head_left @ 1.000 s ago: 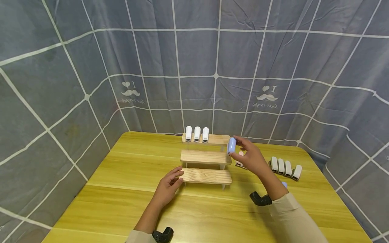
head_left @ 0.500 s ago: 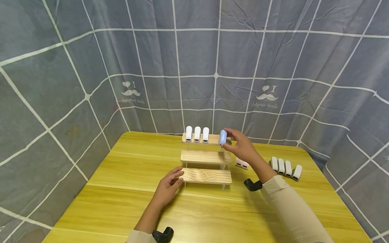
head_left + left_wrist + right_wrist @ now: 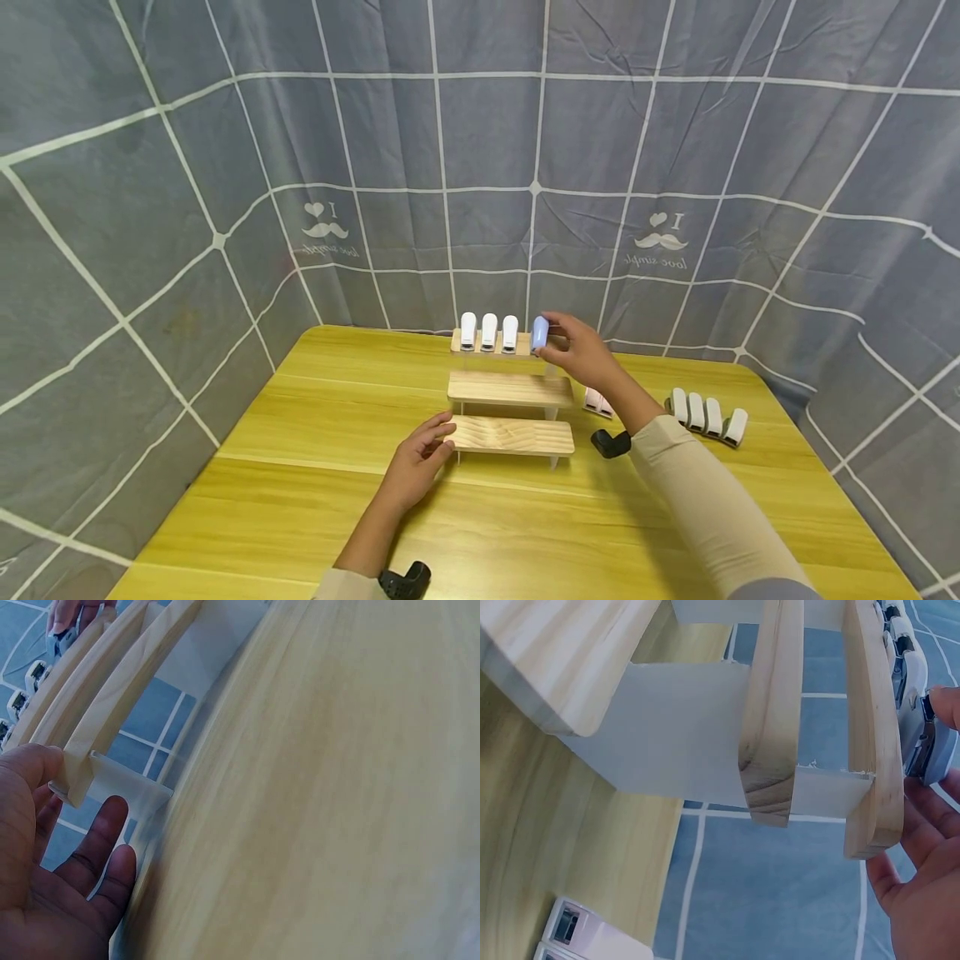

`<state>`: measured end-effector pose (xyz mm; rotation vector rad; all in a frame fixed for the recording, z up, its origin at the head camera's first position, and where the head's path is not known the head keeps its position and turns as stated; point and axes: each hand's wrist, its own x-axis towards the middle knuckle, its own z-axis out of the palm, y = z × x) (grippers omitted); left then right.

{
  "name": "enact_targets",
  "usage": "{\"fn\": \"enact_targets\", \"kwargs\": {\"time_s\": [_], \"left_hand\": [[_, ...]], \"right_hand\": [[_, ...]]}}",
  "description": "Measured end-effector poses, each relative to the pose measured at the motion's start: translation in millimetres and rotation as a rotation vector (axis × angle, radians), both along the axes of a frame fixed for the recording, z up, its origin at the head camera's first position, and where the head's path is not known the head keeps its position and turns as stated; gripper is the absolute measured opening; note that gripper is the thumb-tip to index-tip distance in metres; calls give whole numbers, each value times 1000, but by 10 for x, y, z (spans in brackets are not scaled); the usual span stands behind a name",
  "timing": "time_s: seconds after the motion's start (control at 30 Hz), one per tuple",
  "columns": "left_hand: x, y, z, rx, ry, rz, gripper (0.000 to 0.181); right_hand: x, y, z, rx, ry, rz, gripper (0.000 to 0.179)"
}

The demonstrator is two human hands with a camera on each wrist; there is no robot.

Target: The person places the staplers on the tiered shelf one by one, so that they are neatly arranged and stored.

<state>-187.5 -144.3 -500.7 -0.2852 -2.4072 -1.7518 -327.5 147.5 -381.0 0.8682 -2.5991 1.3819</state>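
A three-step wooden display stand (image 3: 513, 435) with pale upright supports stands on the table. At the left end of its lowest board, my left hand (image 3: 414, 467) grips the board between thumb and fingers (image 3: 45, 769). My right hand (image 3: 585, 354) pinches a light-blue mini stapler (image 3: 539, 332) at the right part of the top board. In the right wrist view the blue stapler (image 3: 934, 754) is close over that board, beside the others. Three white mini staplers (image 3: 489, 331) stand in a row on the top board, left of the blue one.
Two pink staplers (image 3: 597, 402) are on the table just right of the stand, partly behind my right forearm. Farther right, several white staplers (image 3: 705, 414) stand in a row. A grey checked curtain (image 3: 480, 225) hangs behind the wooden table (image 3: 300, 467).
My right hand has carried the blue stapler left and back, from the stand's right side to over the top board, nearer the white ones. My left hand stays where it was.
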Motion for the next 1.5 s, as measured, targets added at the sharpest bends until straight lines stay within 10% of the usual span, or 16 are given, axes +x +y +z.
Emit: {"fn": "enact_targets", "kwargs": {"time_s": [1.2, 1.5], "left_hand": [[-16, 11, -44, -1, 39, -1, 30], [-20, -6, -40, 0, 31, -6, 31]], "right_hand": [[18, -70, -34, 28, -62, 15, 70], [213, 132, -2, 44, -33, -111, 65]]}}
